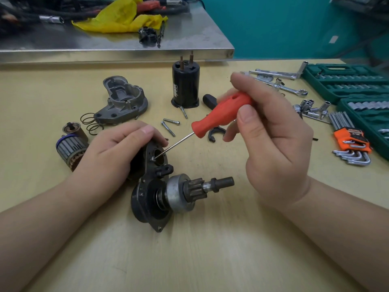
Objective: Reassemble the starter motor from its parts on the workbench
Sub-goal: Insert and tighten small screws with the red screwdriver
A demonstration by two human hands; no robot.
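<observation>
Right hand (271, 131): fingers and thumb wrapped around the red handle of a screwdriver (223, 111), held above the bench.
Screwdriver shaft: slants down to the left, its tip on a small screw (153, 159) in the black plate.
Left hand (113, 152): curled over the upper end of the starter motor assembly (153, 186), gripping it.
Starter motor assembly: lies on its side at the middle of the bench, pinion gear and shaft (210, 184) pointing right.
Bench (189, 260): pale yellow-tan top with faint scuffs and marks.
Loose parts behind the left hand: armature (70, 147), grey cast housing (122, 101), wire spring (90, 123), all near one another.
Black cylindrical case (185, 85): upright, two studs on top, bolts (170, 124) lying just in front.
Right side: hex keys in an orange holder (351, 144), loose sockets (309, 107), wrenches (280, 81), green socket set case (345, 81).
Far edge: a steel table (130, 47) carrying a yellow rag (120, 17) and dark cables.
Room: teal wall (273, 24) beyond the bench.
</observation>
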